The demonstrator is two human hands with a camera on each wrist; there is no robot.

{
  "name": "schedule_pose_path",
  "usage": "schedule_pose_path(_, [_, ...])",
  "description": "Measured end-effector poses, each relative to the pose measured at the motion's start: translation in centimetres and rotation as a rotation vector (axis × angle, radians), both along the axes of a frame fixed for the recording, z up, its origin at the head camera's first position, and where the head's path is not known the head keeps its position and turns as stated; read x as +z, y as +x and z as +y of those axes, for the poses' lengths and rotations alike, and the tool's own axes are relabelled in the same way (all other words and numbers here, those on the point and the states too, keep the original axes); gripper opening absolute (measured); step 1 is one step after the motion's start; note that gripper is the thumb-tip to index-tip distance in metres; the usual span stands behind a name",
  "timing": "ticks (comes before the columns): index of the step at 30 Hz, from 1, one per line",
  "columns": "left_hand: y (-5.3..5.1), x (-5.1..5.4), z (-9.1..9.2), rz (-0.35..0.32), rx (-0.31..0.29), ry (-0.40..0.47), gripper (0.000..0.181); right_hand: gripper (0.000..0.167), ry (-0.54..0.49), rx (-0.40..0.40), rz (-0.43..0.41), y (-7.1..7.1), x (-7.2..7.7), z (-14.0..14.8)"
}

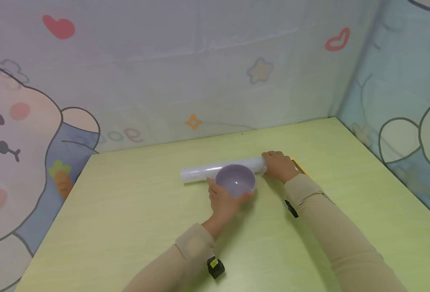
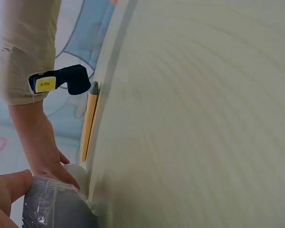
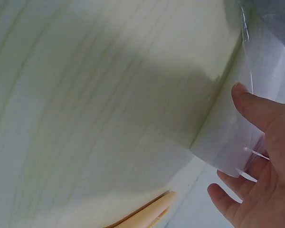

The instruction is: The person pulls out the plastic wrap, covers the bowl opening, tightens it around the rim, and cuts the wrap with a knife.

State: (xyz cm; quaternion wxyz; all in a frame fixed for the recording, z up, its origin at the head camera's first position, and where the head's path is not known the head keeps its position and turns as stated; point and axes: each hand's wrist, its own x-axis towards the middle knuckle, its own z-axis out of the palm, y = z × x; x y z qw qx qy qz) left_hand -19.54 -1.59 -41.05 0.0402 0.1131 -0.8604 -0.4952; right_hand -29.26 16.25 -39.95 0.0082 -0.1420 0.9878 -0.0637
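A lilac bowl (image 1: 235, 181) is in my left hand (image 1: 224, 204), which grips it from the near side with thumb and fingers spread round its wall. Clear cling film (image 2: 46, 187) lies over the bowl's edge in the left wrist view. Just behind the bowl, the white roll of cling film (image 1: 200, 173) lies crosswise on the table. My right hand (image 1: 280, 167) holds its right end, thumb on one side and fingers on the other, as the right wrist view shows. A loose strip of film (image 3: 249, 61) hangs off the roll there. The bowl's underside is hidden.
Beyond my right hand lies a slim orange-yellow thing (image 2: 89, 123) with a dark tip, partly hidden in the head view. The pale green table (image 1: 127, 227) meets a printed cloth wall (image 1: 156, 81) at the back. Small black cameras (image 1: 216, 267) are strapped to both wrists.
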Motion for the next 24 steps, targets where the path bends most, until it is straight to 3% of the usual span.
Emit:
schedule_pose_path(6, [0.2,-0.2,0.0,0.023,-0.005,0.007,0.124,0.048,0.012,-0.003,0.036,0.2,0.0,0.0])
schedule_pose_path(12, [0.1,-0.3,-0.6,0.02,-0.049,-0.005,0.125,0.042,0.0,-0.02,0.087,0.5,-0.4,0.2])
schedule_pose_path(21, [-0.7,0.1,-2.6,-0.081,-0.174,-0.034,0.122,0.035,0.079,-0.03,0.309,1.6,-1.7,0.6])
schedule_pose_path(24, [-0.9,0.3,-3.2,-0.09,-0.213,-0.004,0.122,0.037,0.083,-0.043,0.348,2.0,-1.8,0.5])
